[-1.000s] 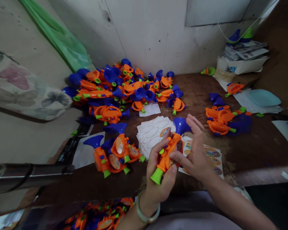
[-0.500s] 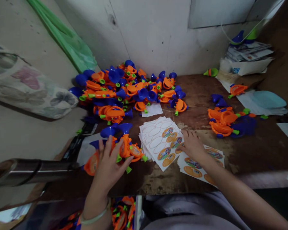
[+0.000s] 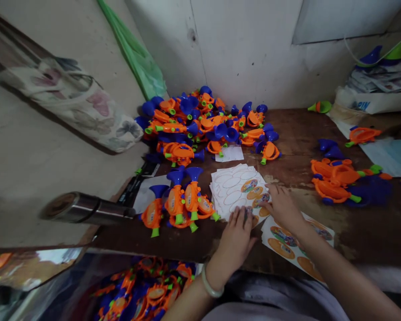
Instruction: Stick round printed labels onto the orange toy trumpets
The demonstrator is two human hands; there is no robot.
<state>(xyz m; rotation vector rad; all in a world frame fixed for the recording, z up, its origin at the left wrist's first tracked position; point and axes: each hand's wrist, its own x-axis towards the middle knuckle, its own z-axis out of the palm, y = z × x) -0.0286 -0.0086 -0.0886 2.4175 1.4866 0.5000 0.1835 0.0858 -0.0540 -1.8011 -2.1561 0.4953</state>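
The left hand (image 3: 235,232) lies flat and open, fingers apart, on the near edge of the sticker stack (image 3: 235,185) at the front of the table (image 3: 370,227). The right hand (image 3: 282,207) is just beside it, its fingertips curled down on the stack's right edge among the printed ovals; I cannot tell whether they pinch a sticker. Its wrist crosses a second sheet (image 3: 284,243) that lies just right of the stack. A pale bangle (image 3: 210,285) sits on the left wrist. Just left of the stack stand a few orange and blue horns (image 3: 180,200), bells up. A bigger heap (image 3: 203,120) fills the back corner, and another bunch (image 3: 337,178) lies well apart to the right. A metal tube (image 3: 87,207) pokes in from the left edge.
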